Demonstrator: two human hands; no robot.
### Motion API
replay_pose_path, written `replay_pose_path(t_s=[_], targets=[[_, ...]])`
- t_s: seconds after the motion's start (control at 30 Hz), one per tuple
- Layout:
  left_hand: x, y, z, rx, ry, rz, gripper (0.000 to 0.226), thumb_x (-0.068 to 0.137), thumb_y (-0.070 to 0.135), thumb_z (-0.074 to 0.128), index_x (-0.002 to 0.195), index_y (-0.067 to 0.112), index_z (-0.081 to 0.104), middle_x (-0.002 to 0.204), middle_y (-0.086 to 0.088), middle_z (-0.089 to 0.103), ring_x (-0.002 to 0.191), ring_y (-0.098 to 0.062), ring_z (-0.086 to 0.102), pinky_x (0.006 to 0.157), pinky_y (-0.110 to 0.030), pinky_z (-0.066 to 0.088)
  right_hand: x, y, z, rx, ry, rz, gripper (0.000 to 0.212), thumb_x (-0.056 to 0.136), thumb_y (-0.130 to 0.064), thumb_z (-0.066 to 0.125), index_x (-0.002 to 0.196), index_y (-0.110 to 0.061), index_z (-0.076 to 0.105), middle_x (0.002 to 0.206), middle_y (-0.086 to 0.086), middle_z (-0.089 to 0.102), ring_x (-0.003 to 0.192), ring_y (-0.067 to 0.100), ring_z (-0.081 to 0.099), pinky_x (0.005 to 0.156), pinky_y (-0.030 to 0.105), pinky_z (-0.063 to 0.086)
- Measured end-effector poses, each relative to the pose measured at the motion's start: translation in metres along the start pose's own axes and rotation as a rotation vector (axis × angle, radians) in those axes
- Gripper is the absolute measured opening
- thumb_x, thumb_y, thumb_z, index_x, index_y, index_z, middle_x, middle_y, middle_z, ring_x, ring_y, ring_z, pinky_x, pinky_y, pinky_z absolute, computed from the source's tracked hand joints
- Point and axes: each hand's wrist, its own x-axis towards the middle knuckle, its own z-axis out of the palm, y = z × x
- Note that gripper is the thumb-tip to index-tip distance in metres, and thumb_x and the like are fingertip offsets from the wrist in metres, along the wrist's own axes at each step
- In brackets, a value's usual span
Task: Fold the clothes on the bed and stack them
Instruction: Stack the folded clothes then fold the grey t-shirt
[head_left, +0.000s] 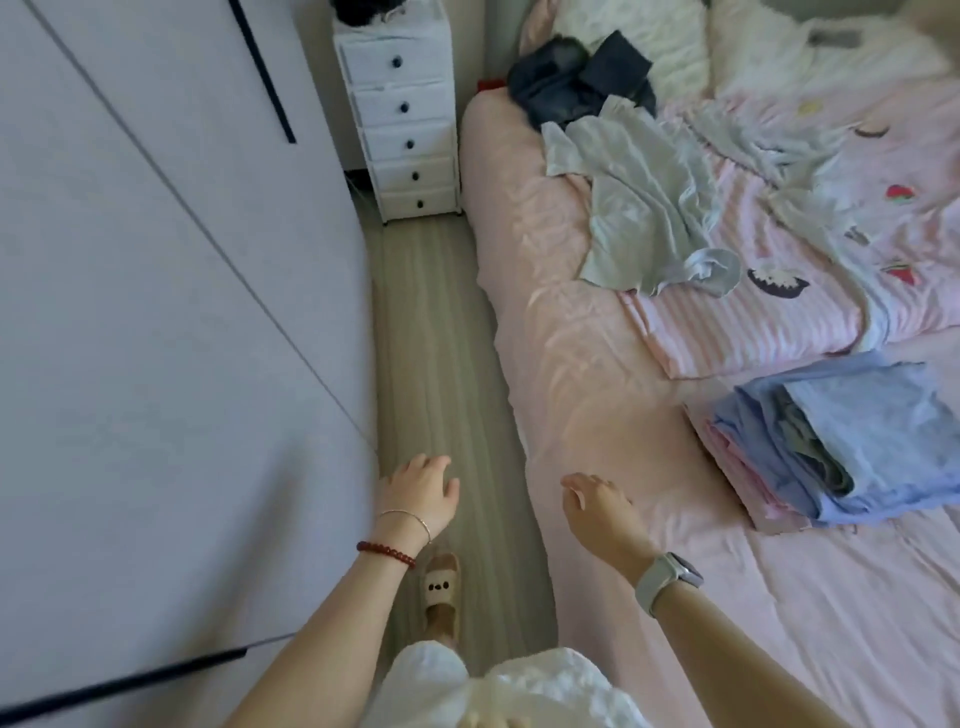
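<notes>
Both hands empty, fingers loosely spread: left hand (421, 491) hanging over the strip of floor (441, 332) beside the bed, right hand (597, 506) hovering just over the near left edge of the pink bed (571, 374), gripping nothing.

Filling the left side, a pale wardrobe (156, 312); at its far end, standing against the wall, a white drawer unit (405, 130).

Lying across the right of the bed, a pink striped quilt (769, 312) with fruit patches. Sprawling unfolded on its far left part, a pale grey garment (644, 208); bunching just beyond it, near the pillows, a dark blue garment (571, 78). Sitting on the near right, a folded stack of clothes (852, 447), blue on top, pink beneath.

Showing on the floor near the left wrist, a tan slipper (441, 592).

Seemingly between garments, walking along the bed towards the unfolded pieces. Calling next for reaching far and right to the grey garment, well apart from both hands, then spreading it flat for folding.
</notes>
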Motion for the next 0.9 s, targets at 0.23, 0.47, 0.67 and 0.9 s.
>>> replay_pose_path(t_s=[0.23, 0.47, 0.67, 0.9], targets=[[0.137, 0.054, -0.079, 0.073, 0.007, 0.25, 0.039, 0.096, 0.033, 0.038, 0.133, 0.021, 0.043, 0.135, -0.001, 0.046, 0.121, -0.022, 0.045, 0.097, -0.036, 0.035, 0.074, -0.016, -0.048, 0.18, 0.168, 0.201, 0.033, 0.095, -0.019, 0.037, 0.121, -0.019, 0.058, 0.125, 0.004, 0.057, 0.116, 0.026, 0.048, 0.098, 0.034, 0.038], [0.281, 0.114, -0.119, 0.121, -0.079, 0.421, 0.041, 0.097, 0.031, 0.039, 0.135, 0.018, 0.042, 0.137, -0.002, 0.044, 0.121, -0.021, 0.046, 0.095, -0.03, 0.037, 0.188, 0.005, -0.105, 0.273, 0.248, 0.335, 0.037, 0.097, -0.02, 0.036, 0.131, -0.02, 0.049, 0.134, 0.002, 0.05, 0.124, 0.023, 0.044, 0.101, 0.035, 0.037], [0.427, 0.196, -0.15, 0.138, -0.188, 0.456, 0.035, 0.096, 0.021, 0.041, 0.129, 0.009, 0.048, 0.133, -0.008, 0.046, 0.122, -0.025, 0.043, 0.098, -0.027, 0.031, 0.326, 0.053, -0.172, 0.375, 0.304, 0.429, 0.039, 0.096, -0.019, 0.039, 0.135, -0.016, 0.045, 0.136, 0.007, 0.047, 0.123, 0.025, 0.045, 0.097, 0.034, 0.039], [0.574, 0.274, -0.17, 0.205, -0.243, 0.446, 0.032, 0.093, 0.023, 0.041, 0.122, 0.014, 0.052, 0.123, -0.004, 0.052, 0.119, -0.024, 0.047, 0.097, -0.038, 0.04, 0.46, 0.102, -0.245, 0.376, 0.294, 0.483, 0.043, 0.095, -0.017, 0.039, 0.138, -0.014, 0.039, 0.138, 0.009, 0.042, 0.12, 0.03, 0.047, 0.093, 0.034, 0.041]])
